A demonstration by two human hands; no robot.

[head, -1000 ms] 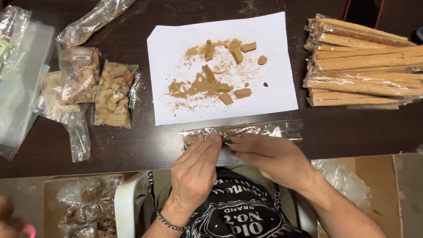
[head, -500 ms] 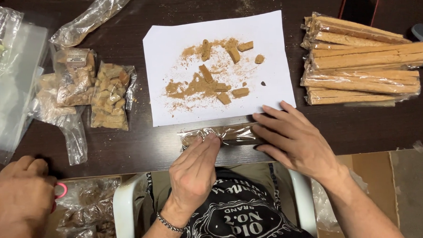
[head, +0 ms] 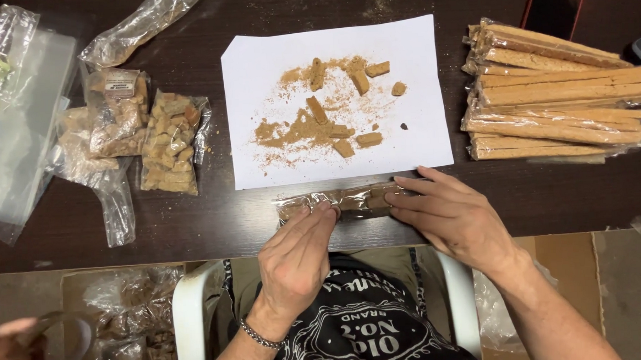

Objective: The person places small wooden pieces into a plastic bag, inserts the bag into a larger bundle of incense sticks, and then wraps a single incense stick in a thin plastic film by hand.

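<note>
white paper (head: 260, 68), tan sticks (head: 559, 101), dark table (head: 194, 220)

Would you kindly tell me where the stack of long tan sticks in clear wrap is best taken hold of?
Probably around the middle of the stack of sticks, fingers closing across its width from above: it lies flat and long, so an end grip would likely tip it.

The left hand (head: 295, 262) lies flat with its fingers together, pointing forward, and a bracelet sits on its wrist. The right hand (head: 453, 218) is spread open, palm down, fingers pointing left.
</note>
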